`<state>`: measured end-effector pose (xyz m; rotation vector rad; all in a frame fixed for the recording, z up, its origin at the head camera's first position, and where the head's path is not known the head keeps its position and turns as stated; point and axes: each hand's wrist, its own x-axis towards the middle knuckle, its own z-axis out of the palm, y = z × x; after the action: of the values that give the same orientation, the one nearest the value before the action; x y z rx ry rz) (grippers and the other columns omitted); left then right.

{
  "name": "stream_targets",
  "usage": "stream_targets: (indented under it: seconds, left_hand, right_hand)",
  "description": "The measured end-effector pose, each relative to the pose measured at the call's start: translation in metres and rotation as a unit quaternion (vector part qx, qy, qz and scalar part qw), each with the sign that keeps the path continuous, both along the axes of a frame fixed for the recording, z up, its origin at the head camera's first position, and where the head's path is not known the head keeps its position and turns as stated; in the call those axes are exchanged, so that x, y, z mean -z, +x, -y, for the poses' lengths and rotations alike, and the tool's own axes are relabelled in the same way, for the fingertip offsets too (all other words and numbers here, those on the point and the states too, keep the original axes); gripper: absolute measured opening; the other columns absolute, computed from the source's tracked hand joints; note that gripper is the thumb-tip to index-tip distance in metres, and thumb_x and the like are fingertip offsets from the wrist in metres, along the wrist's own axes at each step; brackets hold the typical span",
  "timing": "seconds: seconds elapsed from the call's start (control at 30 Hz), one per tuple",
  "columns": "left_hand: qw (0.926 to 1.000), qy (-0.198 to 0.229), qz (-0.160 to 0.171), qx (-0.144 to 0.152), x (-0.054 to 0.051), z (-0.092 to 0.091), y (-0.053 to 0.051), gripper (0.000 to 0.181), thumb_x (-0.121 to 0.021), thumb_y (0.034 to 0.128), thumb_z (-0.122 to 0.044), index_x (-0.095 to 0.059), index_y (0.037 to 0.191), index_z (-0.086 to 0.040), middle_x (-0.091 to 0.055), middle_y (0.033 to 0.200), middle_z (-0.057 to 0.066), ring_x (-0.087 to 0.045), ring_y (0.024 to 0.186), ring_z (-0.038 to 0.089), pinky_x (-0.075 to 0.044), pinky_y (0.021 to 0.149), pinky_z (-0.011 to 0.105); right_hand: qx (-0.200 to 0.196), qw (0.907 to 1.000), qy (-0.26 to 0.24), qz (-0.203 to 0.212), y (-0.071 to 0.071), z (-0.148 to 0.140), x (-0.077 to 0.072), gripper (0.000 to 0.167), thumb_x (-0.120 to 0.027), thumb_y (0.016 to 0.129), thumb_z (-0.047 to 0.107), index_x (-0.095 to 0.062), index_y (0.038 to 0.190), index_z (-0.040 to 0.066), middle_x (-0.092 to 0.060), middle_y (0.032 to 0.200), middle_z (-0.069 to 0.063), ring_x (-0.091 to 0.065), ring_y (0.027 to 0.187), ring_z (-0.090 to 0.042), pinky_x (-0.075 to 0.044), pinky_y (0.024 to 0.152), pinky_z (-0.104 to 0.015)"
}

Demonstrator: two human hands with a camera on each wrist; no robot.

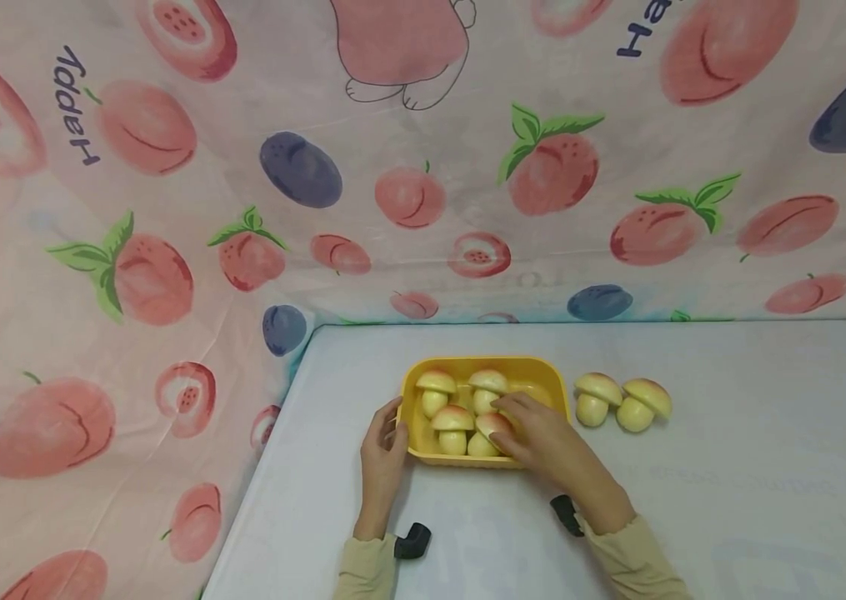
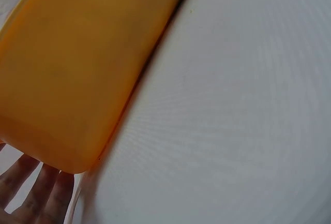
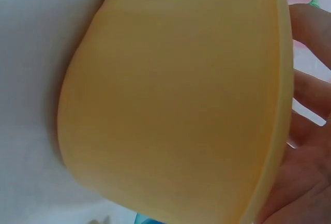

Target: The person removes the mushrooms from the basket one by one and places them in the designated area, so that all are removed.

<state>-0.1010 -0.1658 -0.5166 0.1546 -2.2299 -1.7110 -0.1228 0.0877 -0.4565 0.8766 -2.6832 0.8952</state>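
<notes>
A yellow rectangular tray (image 1: pixel 543 382) holds several toy mushrooms with pale stems and yellow caps tinged red. My left hand (image 1: pixel 382 450) rests against its left end; in the left wrist view its fingers (image 2: pixel 39 193) touch the tray's end wall (image 2: pixel 67 74). Over the right part reaches my right hand (image 1: pixel 550 442), thumb and fingers around the cap of the front right toy mushroom (image 1: pixel 493 425). In the right wrist view, the tray wall (image 3: pixel 170 100) hides the fingertips of that hand (image 3: pixel 310 125) and whatever lies between them.
Two more toy mushrooms, one upright (image 1: pixel 593 400) and one tilted (image 1: pixel 643 405), stand side by side on the white table (image 1: pixel 753 500) right of the tray. A fruit-printed cloth (image 1: pixel 453 150) hangs behind the table and along its left side.
</notes>
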Motion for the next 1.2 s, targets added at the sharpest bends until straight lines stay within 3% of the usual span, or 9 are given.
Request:
stream_targets:
  seconds: [0.3, 0.6, 1.2]
  left_hand:
    - [0.9999, 0.009, -0.007, 0.006, -0.0005, 0.0006, -0.0012, 0.035, -0.057, 0.1005, -0.011, -0.06, 0.135, -0.017, -0.061, 0.135, 0.006, -0.059, 0.117, 0.024, -0.049, 0.095, 0.029]
    - [1.0, 0.004, -0.005, 0.005, -0.0017, 0.0008, -0.0011, 0.035, -0.056, 0.1004, -0.011, -0.06, 0.135, -0.018, -0.061, 0.135, 0.004, -0.06, 0.116, 0.023, -0.05, 0.095, 0.028]
    - [1.0, 0.006, -0.005, -0.002, 0.0001, -0.0006, -0.0012, 0.036, -0.057, 0.0994, -0.007, -0.06, 0.134, -0.017, -0.062, 0.135, 0.007, -0.06, 0.117, 0.025, -0.05, 0.095, 0.03]
  right_hand:
    - [0.0, 0.9997, 0.004, 0.024, -0.0019, 0.0044, 0.0003, 0.039, -0.076, 0.088, 0.026, -0.066, 0.117, 0.003, -0.067, 0.113, -0.007, -0.065, 0.101, -0.022, -0.054, 0.088, -0.038]
    - [0.003, 0.9979, -0.007, 0.064, -0.0013, 0.0054, -0.0022, 0.03, -0.077, 0.087, 0.019, -0.067, 0.112, 0.004, -0.069, 0.101, -0.003, -0.064, 0.091, -0.016, -0.054, 0.08, -0.035]
    - [0.02, 0.9976, -0.006, 0.066, 0.0047, 0.0082, 0.0033, 0.03, -0.072, 0.09, 0.016, -0.066, 0.117, 0.004, -0.069, 0.108, -0.008, -0.066, 0.102, -0.025, -0.053, 0.089, -0.043]
